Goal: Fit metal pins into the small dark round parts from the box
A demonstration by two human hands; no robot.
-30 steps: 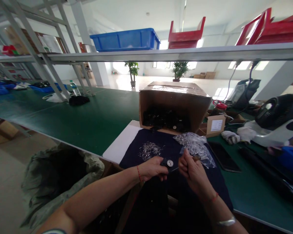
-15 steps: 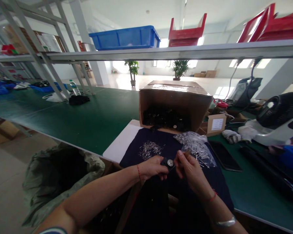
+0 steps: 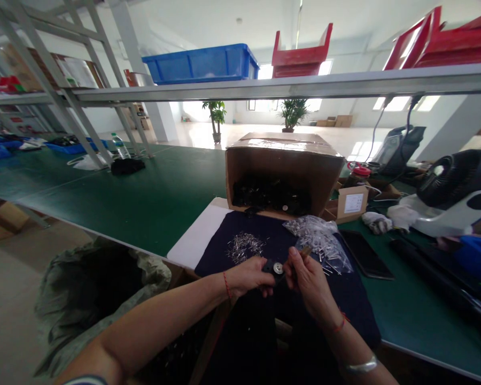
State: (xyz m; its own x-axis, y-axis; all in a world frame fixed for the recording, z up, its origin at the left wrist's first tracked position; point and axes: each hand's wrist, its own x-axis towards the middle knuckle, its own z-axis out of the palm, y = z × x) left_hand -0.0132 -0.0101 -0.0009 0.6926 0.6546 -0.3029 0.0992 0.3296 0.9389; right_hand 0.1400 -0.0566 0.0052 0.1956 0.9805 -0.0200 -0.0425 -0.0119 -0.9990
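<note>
A small black part with a round silver disc is gripped by my left hand, thumb on top. Close on its right, my right hand is closed around a brownish tool, whose end pokes out above the fingers; its working tip is hard to make out. Both hands are over a dark blue cloth. Beyond my left hand lies a loose pile of small metal pins. A clear plastic bag of similar pins rests just beyond my right hand.
Behind the cloth, an open cardboard box on its side holds many black parts. A dark phone or tablet, a small carton and a black-and-white fan stand to the right. Left below the table edge is a grey-green sack.
My right hand has shifted slightly, its fingers now nearer the silver disc. My left hand keeps its hold on the black part. The whole view has moved a little.
</note>
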